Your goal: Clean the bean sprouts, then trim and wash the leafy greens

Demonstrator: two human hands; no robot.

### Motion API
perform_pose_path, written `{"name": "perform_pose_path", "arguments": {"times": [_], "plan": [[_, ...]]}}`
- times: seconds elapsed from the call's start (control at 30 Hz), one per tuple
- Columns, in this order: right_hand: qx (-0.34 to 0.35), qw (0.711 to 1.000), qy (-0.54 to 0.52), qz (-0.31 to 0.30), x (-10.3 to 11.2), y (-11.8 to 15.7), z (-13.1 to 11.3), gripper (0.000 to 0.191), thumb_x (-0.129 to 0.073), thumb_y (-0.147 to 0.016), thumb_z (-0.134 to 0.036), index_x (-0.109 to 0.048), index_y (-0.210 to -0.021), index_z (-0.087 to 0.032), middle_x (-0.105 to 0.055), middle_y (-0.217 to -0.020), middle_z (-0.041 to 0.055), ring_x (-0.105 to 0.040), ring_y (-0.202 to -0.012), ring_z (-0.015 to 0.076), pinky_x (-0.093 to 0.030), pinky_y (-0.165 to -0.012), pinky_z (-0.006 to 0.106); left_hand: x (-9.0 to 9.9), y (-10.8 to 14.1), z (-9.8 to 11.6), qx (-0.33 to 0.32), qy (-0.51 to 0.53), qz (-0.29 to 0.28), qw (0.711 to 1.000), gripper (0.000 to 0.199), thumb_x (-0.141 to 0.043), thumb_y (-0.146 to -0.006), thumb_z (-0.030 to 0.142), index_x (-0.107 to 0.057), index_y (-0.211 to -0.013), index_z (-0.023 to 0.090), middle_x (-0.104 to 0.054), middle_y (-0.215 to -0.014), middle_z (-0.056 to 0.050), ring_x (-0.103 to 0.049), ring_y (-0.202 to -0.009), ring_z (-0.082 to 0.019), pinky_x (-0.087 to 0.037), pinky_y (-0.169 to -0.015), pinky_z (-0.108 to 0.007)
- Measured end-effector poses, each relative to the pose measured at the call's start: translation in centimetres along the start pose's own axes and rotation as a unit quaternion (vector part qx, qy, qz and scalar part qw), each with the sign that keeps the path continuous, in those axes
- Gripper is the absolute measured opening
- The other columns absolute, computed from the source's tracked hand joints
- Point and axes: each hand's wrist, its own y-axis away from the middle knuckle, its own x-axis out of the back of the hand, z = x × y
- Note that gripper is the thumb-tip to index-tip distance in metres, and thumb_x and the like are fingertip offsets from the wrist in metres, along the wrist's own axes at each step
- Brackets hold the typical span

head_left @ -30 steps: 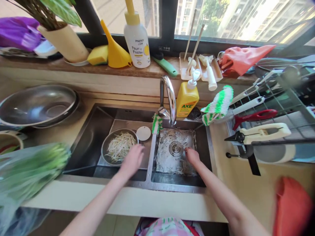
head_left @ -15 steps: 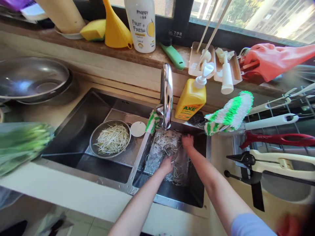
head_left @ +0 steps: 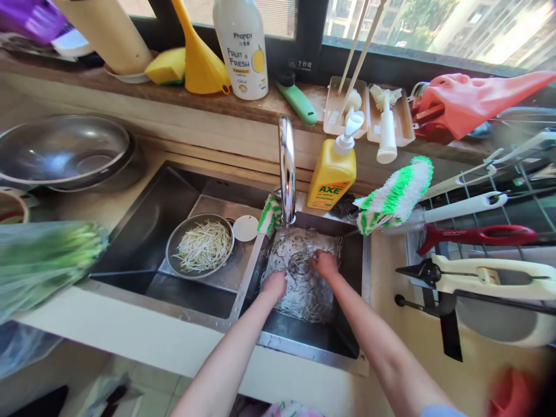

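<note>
Many loose sprouts [head_left: 316, 313], strewn around left hand [head_left: 275, 284] and right hand [head_left: 325, 264] in the basin [head_left: 351, 255]; finger closure: cannot tell. Probably best gathered in small, light pinches, sparing thin strands. One sprout-filled pan [head_left: 172, 255], left of both hands.

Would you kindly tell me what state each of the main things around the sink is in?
Left hand: lowered into the right basin, grip unclear
Right hand: likewise lowered, grip unclear
Right basin: wet, pale strands scattered
Bowl: holding bean sprouts
Faucet: no stream visible
AXE bottle: upright, pump attached
Funnel: wide end down
Wok: open side up
Greens: inside a clear bag
</note>
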Motion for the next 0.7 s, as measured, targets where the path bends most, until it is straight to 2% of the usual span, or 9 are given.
{"name": "perform_pose_path", "arguments": {"times": [0.07,0.13,0.2,0.3,0.4,0.47,0.6,0.7], "plan": [[0.056,0.998,0.006,-0.033,-1.2,-0.2,-1.5,0.032,-0.057,-0.076,-0.027,-0.061,-0.107,-0.020,-0.064,-0.106,0.0114,-0.048,-0.111,0.0246,-0.035,-0.087,0.032,0.1,0.8,0.0,-0.011,0.003,-0.005,1.000,0.035,-0.046,-0.079,0.022,-0.057,-0.112,0.017,-0.059,-0.113,-0.017,-0.055,-0.105,-0.026,-0.040,-0.087,-0.034],[0.069,0.996,0.013,-0.063,-1.8,-0.8,-2.4,0.028,-0.056,-0.076,-0.023,-0.063,-0.103,-0.019,-0.065,-0.103,0.0112,-0.048,-0.111,0.0240,-0.034,-0.088,0.033,0.0,1.8,0.0,-0.031,0.017,-0.007,0.999,0.035,-0.047,-0.079,0.024,-0.058,-0.111,0.017,-0.060,-0.111,-0.015,-0.056,-0.104,-0.025,-0.040,-0.087,-0.033],[0.044,0.996,0.014,-0.074,-1.8,-1.5,-2.4,0.027,-0.047,-0.082,-0.024,-0.063,-0.102,-0.018,-0.066,-0.097,0.0125,-0.053,-0.104,0.0235,-0.036,-0.084,0.032,-0.1,3.0,-0.1,-0.065,0.047,-0.002,0.997,0.034,-0.048,-0.079,0.024,-0.059,-0.110,0.017,-0.062,-0.108,-0.014,-0.057,-0.102,-0.024,-0.040,-0.086,-0.032],[0.001,0.998,0.014,-0.068,-0.9,-1.8,-1.3,0.035,-0.034,-0.088,-0.023,-0.059,-0.111,-0.014,-0.064,-0.101,0.0168,-0.057,-0.097,0.0239,-0.039,-0.077,0.032,-0.1,4.6,-0.8,-0.103,0.089,0.003,0.991,0.034,-0.046,-0.080,0.027,-0.058,-0.109,0.015,-0.063,-0.103,-0.013,-0.058,-0.096,-0.023,-0.041,-0.084,-0.031],[0.000,0.996,0.008,-0.085,-0.4,-0.8,-0.3,0.032,-0.037,-0.086,-0.023,-0.061,-0.107,-0.017,-0.066,-0.098,0.0138,-0.060,-0.092,0.0224,-0.040,-0.074,0.029,0.0,5.7,-1.6,-0.104,0.088,0.007,0.991,0.036,-0.045,-0.080,0.027,-0.057,-0.111,0.013,-0.063,-0.104,-0.014,-0.058,-0.098,-0.023,-0.041,-0.085,-0.032],[0.003,0.995,0.004,-0.099,-0.6,0.1,-0.4,0.030,-0.040,-0.086,-0.029,-0.062,-0.104,-0.019,-0.067,-0.095,0.0119,-0.061,-0.089,0.0221,-0.040,-0.073,0.029,0.2,6.2,-1.9,-0.104,0.082,0.006,0.991,0.037,-0.045,-0.080,0.027,-0.057,-0.112,0.013,-0.062,-0.105,-0.014,-0.057,-0.100,-0.023,-0.040,-0.087,-0.031],[-0.010,0.994,0.013,-0.104,-2.6,1.3,-2.8,0.044,-0.047,-0.079,-0.049,-0.059,-0.108,-0.017,-0.065,-0.099,0.0147,-0.057,-0.099,0.0282,-0.038,-0.082,0.038,0.5,6.6,-1.7,-0.090,0.075,-0.009,0.993,0.037,-0.044,-0.081,0.027,-0.056,-0.113,0.014,-0.062,-0.107,-0.014,-0.057,-0.100,-0.023,-0.040,-0.087,-0.031],[-0.016,0.996,0.017,-0.087,-4.5,1.6,-5.2,0.049,-0.056,-0.072,-0.046,-0.057,-0.111,-0.016,-0.065,-0.101,0.0158,-0.054,-0.104,0.0299,-0.034,-0.088,0.042,0.8,6.9,-1.4,-0.085,0.055,-0.020,0.995,0.037,-0.044,-0.081,0.028,-0.056,-0.113,0.015,-0.062,-0.108,-0.013,-0.057,-0.101,-0.024,-0.040,-0.087,-0.032]]}}
